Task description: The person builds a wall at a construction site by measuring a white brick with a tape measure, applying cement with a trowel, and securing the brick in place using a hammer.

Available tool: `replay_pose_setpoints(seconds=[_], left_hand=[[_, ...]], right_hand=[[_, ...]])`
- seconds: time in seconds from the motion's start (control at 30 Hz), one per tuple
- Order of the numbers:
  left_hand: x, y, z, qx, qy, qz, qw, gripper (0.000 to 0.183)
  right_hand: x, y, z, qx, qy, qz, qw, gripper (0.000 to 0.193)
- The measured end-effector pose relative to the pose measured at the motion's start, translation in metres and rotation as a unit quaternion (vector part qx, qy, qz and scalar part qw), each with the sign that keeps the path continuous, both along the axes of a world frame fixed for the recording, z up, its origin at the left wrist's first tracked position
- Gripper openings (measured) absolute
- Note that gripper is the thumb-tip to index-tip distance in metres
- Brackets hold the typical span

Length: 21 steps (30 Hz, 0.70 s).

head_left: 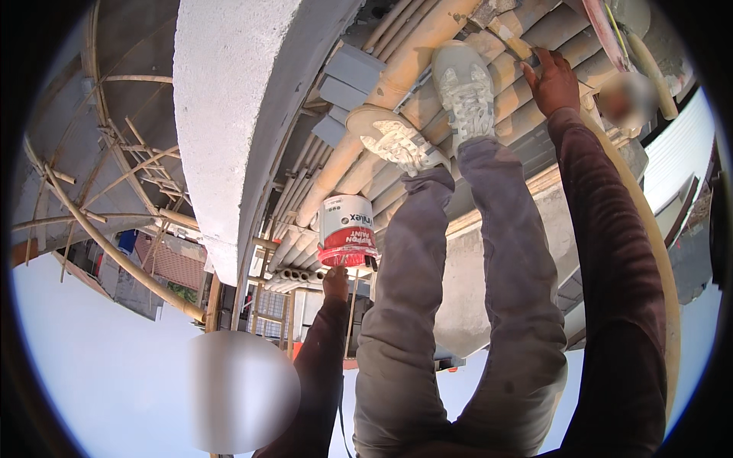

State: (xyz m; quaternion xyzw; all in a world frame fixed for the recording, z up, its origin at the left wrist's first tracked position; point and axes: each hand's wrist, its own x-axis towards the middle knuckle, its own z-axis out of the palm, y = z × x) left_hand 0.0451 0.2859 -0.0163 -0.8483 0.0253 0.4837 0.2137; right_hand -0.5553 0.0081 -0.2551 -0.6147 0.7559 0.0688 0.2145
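Observation:
My left hand (334, 283) is closed at the rim of a white and red paint bucket (347, 221), lower left of my feet. The bucket's inside is mostly hidden. At the upper right, my right hand (555, 82) has its fingers bent around the end of a narrow, yellowish piece (510, 38) with a dark end. What kind of thing that is, I cannot make out. It lies over the bamboo poles beside my right shoe (464, 84). My left shoe (393, 140), spotted with pale marks, rests on the same poles.
Bamboo poles (412, 49) form the platform under my feet. A curved white concrete ledge (229, 99) runs along the left. Grey blocks (347, 76) stand beside my left shoe. More bamboo scaffolding (122, 252) is at far left. A long pale pole (641, 214) passes by my right arm.

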Motion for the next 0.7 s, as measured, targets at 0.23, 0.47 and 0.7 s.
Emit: replay_pose_setpoints(seconds=[0.23,0.47,0.7], left_hand=[[-0.071,0.032,-0.043,-0.16,-0.038,0.392,0.905,0.034],[-0.052,0.083,-0.061,-0.141,-0.068,0.413,0.897,0.029],[-0.019,0.143,-0.115,-0.145,-0.006,-0.189,0.971,0.024]], right_hand=[[-0.012,-0.022,0.027,0.123,0.036,0.031,0.991,0.053],[0.005,-0.043,0.038,0.279,0.115,0.086,0.949,0.073],[-0.013,-0.08,0.021,0.364,0.064,0.225,0.902,0.076]])
